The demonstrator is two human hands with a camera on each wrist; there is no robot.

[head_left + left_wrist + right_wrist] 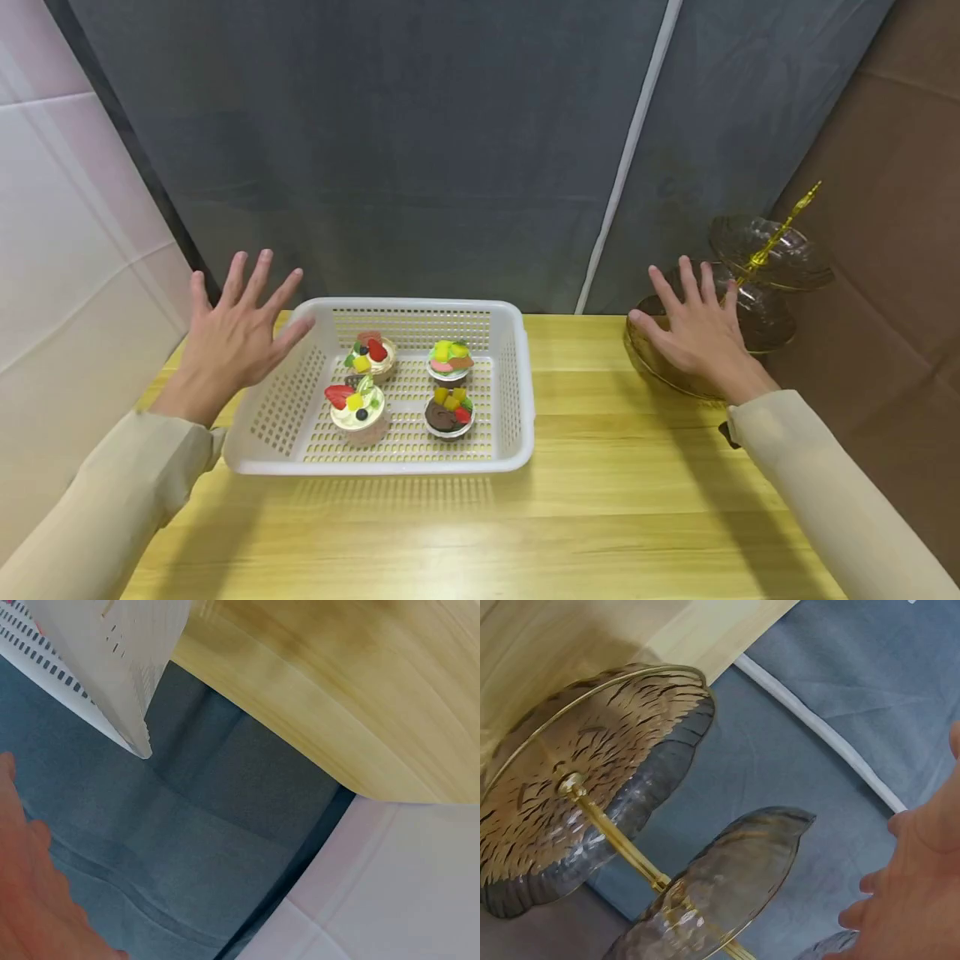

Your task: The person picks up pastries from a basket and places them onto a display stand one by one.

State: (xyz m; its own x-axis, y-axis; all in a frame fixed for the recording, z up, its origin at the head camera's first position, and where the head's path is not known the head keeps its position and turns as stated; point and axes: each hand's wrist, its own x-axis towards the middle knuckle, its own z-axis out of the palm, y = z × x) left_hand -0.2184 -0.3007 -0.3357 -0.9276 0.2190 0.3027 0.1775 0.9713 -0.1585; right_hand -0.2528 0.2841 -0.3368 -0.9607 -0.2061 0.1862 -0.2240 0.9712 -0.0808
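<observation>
Left hand (234,340), right hand (699,335): spread, empty — round fruit-topped cupcakes (360,417), in white perforated plastic basket (375,468), lie nearer left hand, to its right.

Basket (405,468) sitting on left part of tabletop (585,500); four cupcakes (359,421) standing inside, two left, two right, each pair running front to back. Tiered stand (768,321) occupying far right of the tabletop, well apart from basket. Left hand (236,342) hovering beside basket's left edge; right hand (697,337) hovering before stand. Curtain (375,150) hanging behind everything, side cloths (892,250) flanking left and right.
</observation>
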